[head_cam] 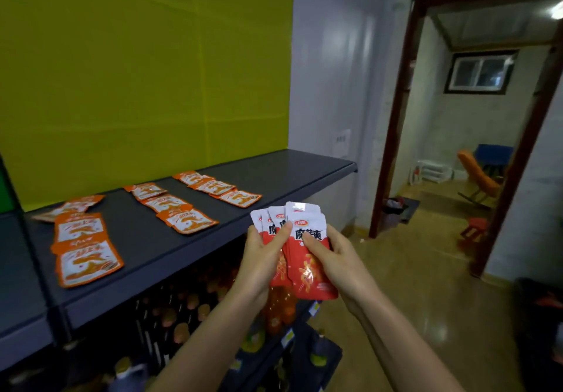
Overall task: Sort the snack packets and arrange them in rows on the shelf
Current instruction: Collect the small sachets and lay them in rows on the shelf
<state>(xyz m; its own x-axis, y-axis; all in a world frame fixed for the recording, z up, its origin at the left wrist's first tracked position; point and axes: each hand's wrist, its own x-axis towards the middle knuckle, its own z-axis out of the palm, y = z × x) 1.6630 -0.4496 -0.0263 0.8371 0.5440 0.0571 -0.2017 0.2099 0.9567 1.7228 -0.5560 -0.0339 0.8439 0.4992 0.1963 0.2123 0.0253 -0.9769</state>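
My left hand (259, 260) and right hand (335, 257) are pinching fanned red-and-white snack packets (304, 227), rear ones half hiding, just off the shelf (304, 169) edge, orange packets (185, 219) lying in rows, right end lying bare

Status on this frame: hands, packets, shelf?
Left hand and right hand both gripping fanned red packets. Orange packets in three rows on shelf. Nothing in the way.

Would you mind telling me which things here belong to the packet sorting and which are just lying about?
Job: red-and-white packets, gripped by left hand and right hand; orange packets in rows; shelf.
Lying about: bottles below the shelf; orange chair; red stool.
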